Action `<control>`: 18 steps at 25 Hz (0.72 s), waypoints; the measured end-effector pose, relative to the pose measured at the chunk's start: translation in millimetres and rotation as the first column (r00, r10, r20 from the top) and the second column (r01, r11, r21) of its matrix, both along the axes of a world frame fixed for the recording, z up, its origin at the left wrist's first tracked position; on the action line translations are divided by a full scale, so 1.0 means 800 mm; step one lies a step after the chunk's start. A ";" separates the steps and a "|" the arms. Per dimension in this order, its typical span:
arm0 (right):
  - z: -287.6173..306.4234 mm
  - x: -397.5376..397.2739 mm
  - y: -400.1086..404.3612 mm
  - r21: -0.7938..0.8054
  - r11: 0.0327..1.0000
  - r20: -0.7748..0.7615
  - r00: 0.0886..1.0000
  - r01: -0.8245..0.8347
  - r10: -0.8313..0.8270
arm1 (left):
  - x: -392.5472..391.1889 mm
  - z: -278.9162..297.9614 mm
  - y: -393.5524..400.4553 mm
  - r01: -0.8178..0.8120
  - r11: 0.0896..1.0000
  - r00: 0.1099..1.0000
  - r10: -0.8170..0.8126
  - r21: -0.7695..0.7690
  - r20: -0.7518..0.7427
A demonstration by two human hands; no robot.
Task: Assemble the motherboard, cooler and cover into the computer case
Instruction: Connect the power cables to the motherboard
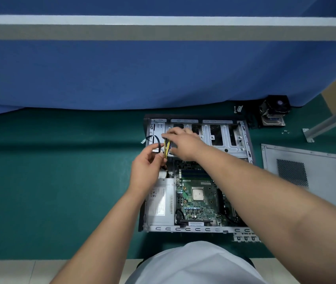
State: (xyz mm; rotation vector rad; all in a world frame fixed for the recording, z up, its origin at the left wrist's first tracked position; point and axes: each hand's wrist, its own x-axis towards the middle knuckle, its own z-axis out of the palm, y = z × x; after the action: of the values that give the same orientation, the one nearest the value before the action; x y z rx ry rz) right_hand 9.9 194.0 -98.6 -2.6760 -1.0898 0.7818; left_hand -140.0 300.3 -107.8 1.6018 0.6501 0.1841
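An open computer case (195, 229) lies flat on the green mat. The green motherboard (198, 208) sits inside it with its bare CPU (197, 194) showing. My left hand (145, 171) pinches a bundle of yellow and black cables (166, 147) near the case's far left corner. My right hand (183, 143) reaches over the drive bays and grips the same cables from above. The cooler (274, 111) stands outside the case at the far right. The grey side cover (304, 171) lies flat to the right of the case.
A silver power supply (162, 203) fills the case's left side. A blue partition (142, 74) rises behind the mat. Small screws (285, 131) lie by a metal leg (327, 121) at the right. A slot bracket (245, 237) rests by the case's near edge.
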 end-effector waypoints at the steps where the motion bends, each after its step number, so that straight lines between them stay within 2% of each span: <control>1: -0.004 -0.002 0.000 0.013 1.000 0.067 0.998 0.005 -0.006 | 0.002 0.000 0.003 -0.006 1.000 1.000 0.006 0.002 -0.011; 3: -0.007 -0.003 -0.008 0.044 0.999 0.148 0.988 0.030 -0.036 | 0.005 0.001 0.009 -0.014 1.000 1.000 0.014 -0.010 -0.023; 4: -0.008 -0.002 -0.015 0.065 0.997 0.142 0.989 0.032 -0.041 | 0.006 0.001 0.012 -0.015 1.000 1.000 0.014 -0.009 -0.024; 7: -0.002 -0.005 -0.035 0.114 0.993 0.048 0.998 0.022 -0.027 | 0.010 0.003 0.014 -0.027 0.999 1.000 0.027 0.026 0.008; 10: 0.008 -0.019 -0.039 0.143 0.990 -0.007 1.000 -0.021 0.022 | 0.015 0.008 0.008 -0.049 0.998 0.998 0.050 -0.035 0.028; 12: 0.013 -0.029 -0.037 0.183 0.983 -0.026 0.999 -0.015 0.020 | 0.019 0.009 0.006 -0.031 0.999 0.999 0.031 -0.024 0.005; 15: 0.019 -0.044 -0.037 0.259 0.964 -0.053 0.997 0.064 -0.052 | 0.014 0.006 0.008 0.141 0.987 0.989 -0.137 0.074 -0.059; 18: 0.024 -0.058 -0.034 0.318 0.933 -0.110 0.984 0.169 -0.141 | -0.002 0.001 0.005 0.333 0.940 0.940 -0.325 0.068 -0.106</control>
State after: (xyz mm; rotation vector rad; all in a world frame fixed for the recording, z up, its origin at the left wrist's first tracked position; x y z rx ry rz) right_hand -36.4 167.1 -79.3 -2.3912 -0.8851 0.6184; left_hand -141.7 304.1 -106.6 1.7844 0.4394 -0.1131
